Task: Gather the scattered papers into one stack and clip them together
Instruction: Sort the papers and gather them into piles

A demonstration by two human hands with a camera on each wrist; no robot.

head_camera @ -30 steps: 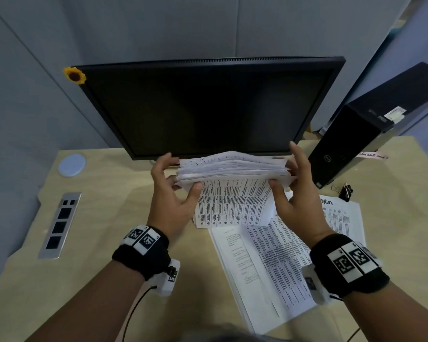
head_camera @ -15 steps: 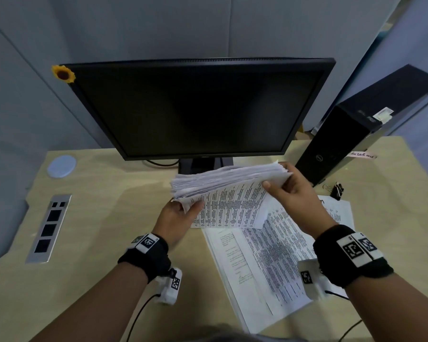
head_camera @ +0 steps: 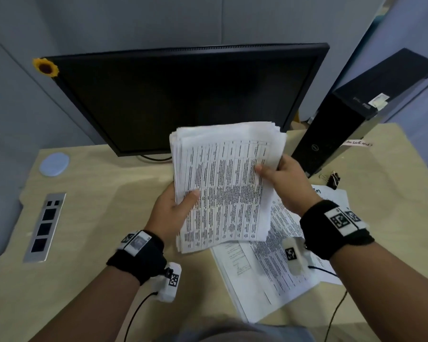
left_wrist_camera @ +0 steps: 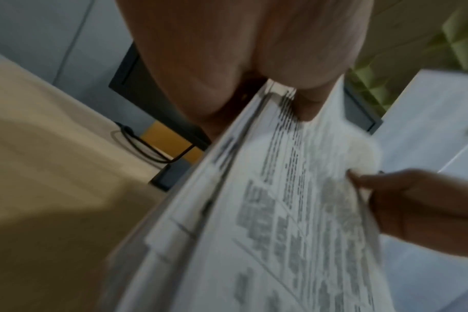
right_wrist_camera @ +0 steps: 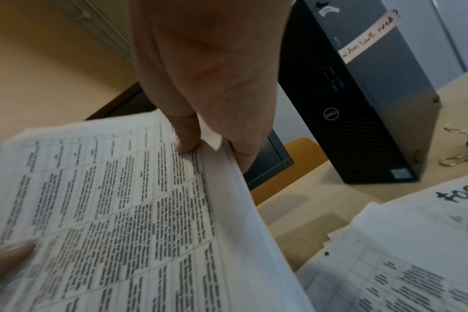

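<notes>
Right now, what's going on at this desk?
A person is holding a stack of printed papers up above the desk, the left hand gripping its lower left edge and the right hand its right edge. More loose sheets lie on the desk underneath, not yet gathered. A black binder clip sits untouched by the computer tower, so nothing is clipped yet.

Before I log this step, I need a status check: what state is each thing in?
held stack: lifted off the desk, unclipped
left hand: grips the stack's left edge
right hand: pinches its right edge
loose papers: flat on the desk, overlapping
binder clip: on the desk, unused
monitor: screen dark
</notes>
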